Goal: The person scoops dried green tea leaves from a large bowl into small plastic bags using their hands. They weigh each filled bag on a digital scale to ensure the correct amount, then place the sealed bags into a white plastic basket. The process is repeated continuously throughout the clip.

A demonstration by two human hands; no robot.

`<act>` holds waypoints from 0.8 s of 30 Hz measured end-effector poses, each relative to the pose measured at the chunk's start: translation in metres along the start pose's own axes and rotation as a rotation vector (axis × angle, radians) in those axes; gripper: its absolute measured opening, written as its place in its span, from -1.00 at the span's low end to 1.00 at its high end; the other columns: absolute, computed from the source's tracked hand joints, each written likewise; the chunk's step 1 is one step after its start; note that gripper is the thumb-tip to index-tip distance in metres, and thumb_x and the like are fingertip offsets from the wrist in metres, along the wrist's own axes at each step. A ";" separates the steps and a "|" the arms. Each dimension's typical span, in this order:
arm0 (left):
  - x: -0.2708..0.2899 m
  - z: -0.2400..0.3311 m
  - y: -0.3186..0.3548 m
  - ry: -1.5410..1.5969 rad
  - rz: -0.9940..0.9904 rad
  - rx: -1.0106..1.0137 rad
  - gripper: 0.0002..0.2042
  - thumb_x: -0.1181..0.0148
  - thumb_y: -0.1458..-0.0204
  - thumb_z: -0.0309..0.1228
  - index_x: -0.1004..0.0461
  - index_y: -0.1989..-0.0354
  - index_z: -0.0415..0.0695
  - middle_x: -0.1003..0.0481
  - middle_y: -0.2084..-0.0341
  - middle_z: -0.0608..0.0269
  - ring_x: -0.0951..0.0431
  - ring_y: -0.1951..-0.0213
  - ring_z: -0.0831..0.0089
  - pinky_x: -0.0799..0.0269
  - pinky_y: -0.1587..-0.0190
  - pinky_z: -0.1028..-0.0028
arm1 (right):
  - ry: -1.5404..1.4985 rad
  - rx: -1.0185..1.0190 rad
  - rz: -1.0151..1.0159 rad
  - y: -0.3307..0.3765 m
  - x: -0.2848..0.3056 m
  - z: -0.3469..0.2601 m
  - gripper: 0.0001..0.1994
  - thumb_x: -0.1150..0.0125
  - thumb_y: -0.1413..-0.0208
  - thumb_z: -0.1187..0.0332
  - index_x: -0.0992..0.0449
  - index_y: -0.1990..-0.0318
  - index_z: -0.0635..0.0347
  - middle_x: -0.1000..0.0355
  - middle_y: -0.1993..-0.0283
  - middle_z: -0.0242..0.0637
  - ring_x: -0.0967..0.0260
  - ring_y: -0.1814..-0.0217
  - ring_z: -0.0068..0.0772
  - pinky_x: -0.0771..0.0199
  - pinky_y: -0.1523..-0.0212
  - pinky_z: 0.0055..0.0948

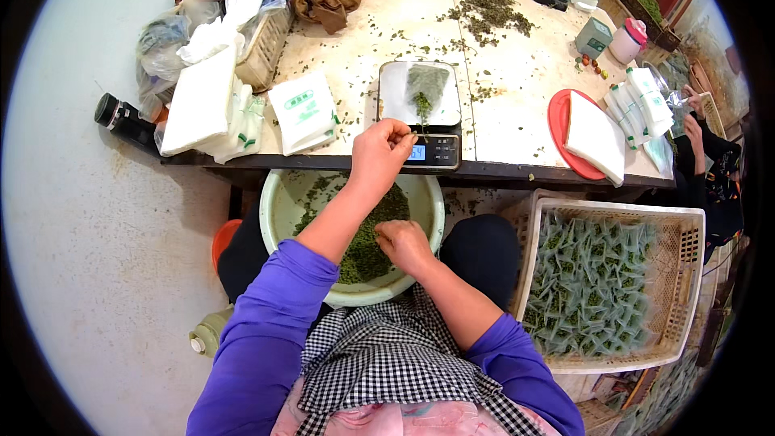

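Note:
My left hand (379, 155) is at the front of a digital kitchen scale (437, 152), fingertips pinched beside its lit display; what they hold, if anything, is too small to tell. On the scale's pale plate lies a small clear plastic bag (428, 81) with green leaves (422, 105) at its mouth, close to those fingertips. Lower down, my right hand (405, 245) is curled over a heap of small green leaves (361, 265) in a pale round basin (272, 230) between my knees. Its fingers are closed, and their grip is hidden.
Stacks of plastic bags (303, 113) lie left of the scale. Loose leaves (490, 12) are heaped farther back. A red plate (559, 123) sits at right. Below it, a crate (683, 274) holds many filled bags. Another person's hands (694, 131) show at the far right.

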State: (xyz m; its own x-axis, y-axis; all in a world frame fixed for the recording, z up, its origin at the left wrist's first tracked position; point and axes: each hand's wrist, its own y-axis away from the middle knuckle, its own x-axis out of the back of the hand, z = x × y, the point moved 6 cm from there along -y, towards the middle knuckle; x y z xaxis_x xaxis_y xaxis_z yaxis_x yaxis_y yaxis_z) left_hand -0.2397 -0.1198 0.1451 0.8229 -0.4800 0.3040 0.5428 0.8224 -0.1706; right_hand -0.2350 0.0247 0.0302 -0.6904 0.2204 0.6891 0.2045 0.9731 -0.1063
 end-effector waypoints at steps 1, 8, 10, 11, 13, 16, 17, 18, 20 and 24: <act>0.001 -0.002 0.001 -0.045 0.009 0.001 -0.86 -0.33 0.02 -0.48 -0.53 0.34 -0.27 -0.50 0.59 0.28 -0.41 0.54 0.64 -0.39 0.44 0.56 | -0.033 0.016 0.078 -0.002 0.008 -0.002 -0.86 -0.25 0.00 0.45 -0.57 0.25 0.20 -0.55 0.27 -0.20 -0.50 0.18 -0.16 -0.38 0.12 -0.15; -0.006 -0.018 0.042 -0.728 -0.353 -0.198 -0.80 -0.39 0.13 -0.36 -0.57 0.32 -0.11 -0.52 0.39 0.16 -0.55 0.36 0.18 -0.47 0.31 0.34 | -0.104 -0.041 0.259 -0.010 0.041 0.009 -0.89 -0.24 0.06 0.51 -0.57 0.32 0.23 -0.54 0.37 -0.18 -0.50 0.29 -0.12 -0.44 0.21 -0.13; -0.007 -0.005 0.037 -0.686 -0.157 -0.308 -0.79 -0.39 0.13 -0.33 -0.57 0.32 -0.09 -0.48 0.36 0.19 -0.52 0.29 0.16 -0.45 0.28 0.27 | -0.117 0.036 0.261 -0.011 0.032 0.003 -0.90 -0.24 0.06 0.49 -0.57 0.34 0.22 -0.53 0.40 -0.19 -0.50 0.35 -0.12 -0.44 0.25 -0.15; -0.006 0.006 0.031 -0.658 -0.048 -0.337 -0.79 -0.39 0.12 -0.32 -0.57 0.32 -0.09 -0.47 0.37 0.20 -0.52 0.29 0.17 -0.45 0.28 0.26 | -0.112 0.038 0.217 -0.010 0.027 -0.001 -0.90 -0.24 0.06 0.49 -0.57 0.34 0.22 -0.53 0.39 -0.19 -0.50 0.34 -0.12 -0.43 0.25 -0.15; -0.011 0.013 0.017 -0.605 0.094 -0.378 -0.74 -0.40 0.14 -0.28 -0.55 0.29 -0.09 -0.47 0.36 0.22 -0.52 0.28 0.18 -0.44 0.29 0.25 | -0.093 0.038 0.164 -0.009 0.019 -0.004 -0.90 -0.23 0.03 0.46 -0.57 0.32 0.21 -0.54 0.36 -0.19 -0.50 0.31 -0.12 -0.41 0.24 -0.17; -0.026 0.007 -0.003 -0.661 0.187 -0.390 -0.70 -0.41 0.16 -0.28 -0.54 0.25 -0.07 -0.47 0.37 0.22 -0.52 0.30 0.19 -0.44 0.32 0.26 | -0.116 0.008 0.105 -0.010 0.014 -0.004 -0.89 -0.22 0.00 0.46 -0.58 0.30 0.20 -0.54 0.33 -0.19 -0.49 0.28 -0.11 -0.39 0.22 -0.16; -0.031 0.003 -0.008 -0.672 0.205 -0.401 -0.71 -0.40 0.15 -0.30 -0.52 0.24 -0.06 -0.47 0.39 0.24 -0.53 0.34 0.20 -0.44 0.36 0.26 | -0.132 -0.014 0.077 -0.010 0.014 -0.003 -0.90 -0.22 -0.02 0.45 -0.58 0.29 0.19 -0.55 0.31 -0.19 -0.49 0.27 -0.10 -0.36 0.22 -0.16; -0.034 -0.002 -0.010 -0.669 0.217 -0.397 -0.73 -0.40 0.14 -0.31 -0.52 0.26 -0.06 -0.47 0.40 0.24 -0.53 0.35 0.20 -0.44 0.36 0.26 | -0.143 -0.014 0.076 -0.011 0.013 -0.002 -0.90 -0.21 -0.02 0.45 -0.58 0.29 0.19 -0.55 0.31 -0.19 -0.48 0.26 -0.09 -0.36 0.22 -0.16; -0.037 -0.008 -0.013 -0.664 0.238 -0.387 -0.77 -0.38 0.13 -0.34 -0.51 0.30 -0.06 -0.47 0.40 0.25 -0.53 0.37 0.20 -0.44 0.36 0.25 | -0.166 -0.019 0.071 -0.012 0.012 -0.001 -0.90 -0.21 -0.02 0.45 -0.57 0.29 0.18 -0.55 0.30 -0.19 -0.48 0.25 -0.09 -0.35 0.21 -0.16; -0.034 -0.019 -0.007 -0.470 0.231 -0.312 -0.87 -0.33 0.06 -0.47 -0.49 0.37 -0.14 -0.47 0.46 0.26 -0.50 0.46 0.33 -0.42 0.39 0.38 | -0.128 -0.042 0.055 -0.011 0.011 -0.001 -0.90 -0.21 -0.03 0.44 -0.57 0.29 0.18 -0.55 0.30 -0.18 -0.49 0.24 -0.09 -0.36 0.22 -0.17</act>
State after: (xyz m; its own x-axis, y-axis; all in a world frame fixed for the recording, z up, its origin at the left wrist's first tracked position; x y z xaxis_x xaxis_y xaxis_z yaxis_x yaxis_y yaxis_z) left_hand -0.2686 -0.1154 0.1182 0.8014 -0.0551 0.5956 0.4411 0.7270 -0.5262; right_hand -0.2440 0.0160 0.0401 -0.7597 0.2826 0.5857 0.2714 0.9562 -0.1094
